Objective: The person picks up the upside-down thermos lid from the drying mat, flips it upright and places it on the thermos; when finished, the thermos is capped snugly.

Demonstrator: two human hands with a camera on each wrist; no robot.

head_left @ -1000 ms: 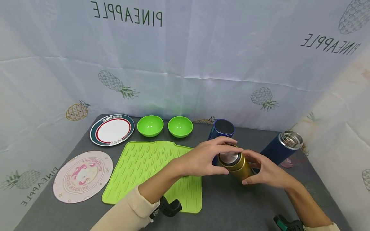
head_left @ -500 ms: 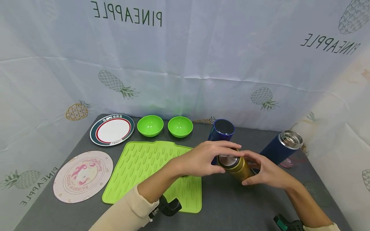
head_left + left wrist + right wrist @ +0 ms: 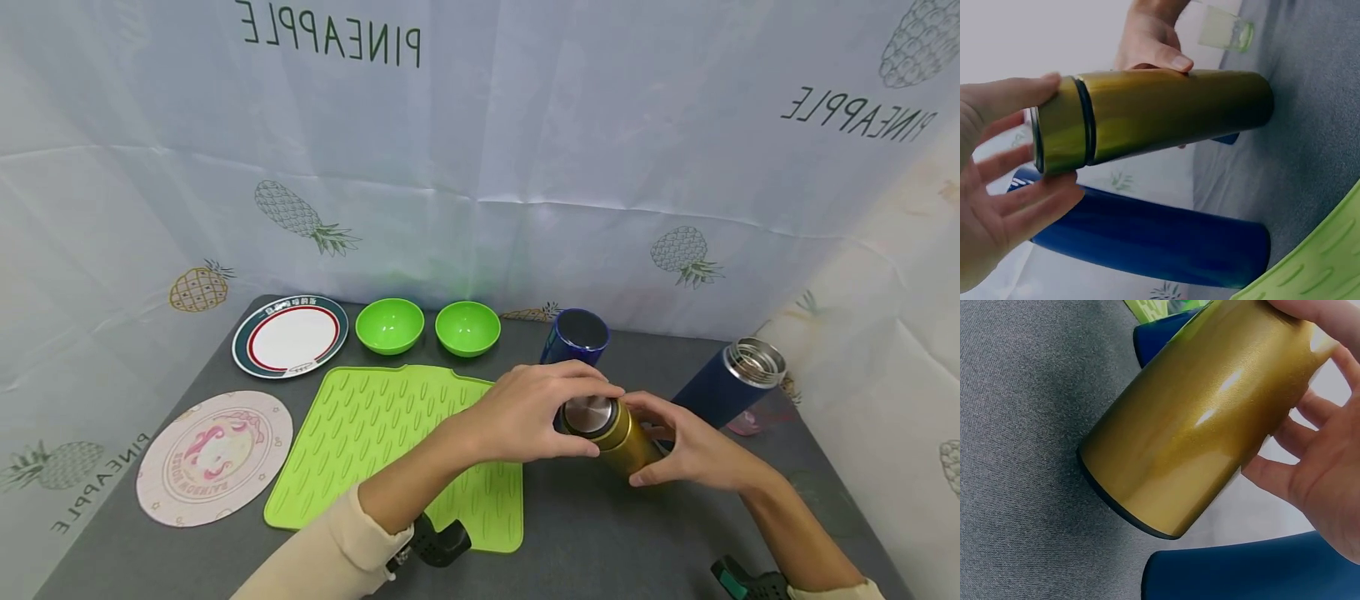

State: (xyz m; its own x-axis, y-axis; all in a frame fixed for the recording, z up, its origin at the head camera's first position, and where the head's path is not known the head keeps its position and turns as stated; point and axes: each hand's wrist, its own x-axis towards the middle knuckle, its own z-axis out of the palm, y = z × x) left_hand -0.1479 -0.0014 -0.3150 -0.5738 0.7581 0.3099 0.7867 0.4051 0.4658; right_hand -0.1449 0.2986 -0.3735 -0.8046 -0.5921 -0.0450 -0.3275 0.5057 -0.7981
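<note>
A gold thermos [image 3: 633, 447] stands on the table, tilted slightly in the head view. My left hand [image 3: 528, 417] pinches its gold screw lid [image 3: 1060, 137], thumb on one side and fingers on the other. The lid's top is shiny steel, and a dark ring marks the seam below it. My right hand [image 3: 693, 446] grips the thermos body from the right, the fingers passing behind it. In the right wrist view, the dark base of the thermos sits at the grey tabletop. Behind my left hand rises a blue tumbler [image 3: 573, 337].
To the right, a navy flask [image 3: 716, 392] has its steel mouth uncovered, with a pinkish clear item [image 3: 745, 422] beside it. A green mat [image 3: 390, 425], two green bowls [image 3: 390, 327], a rimmed plate [image 3: 253, 327] and a pink round mat [image 3: 251, 483] lie left.
The thermos top has shifted slightly left and toward me. My left fingers have changed their place around the lid, while my right hand keeps its grip.
</note>
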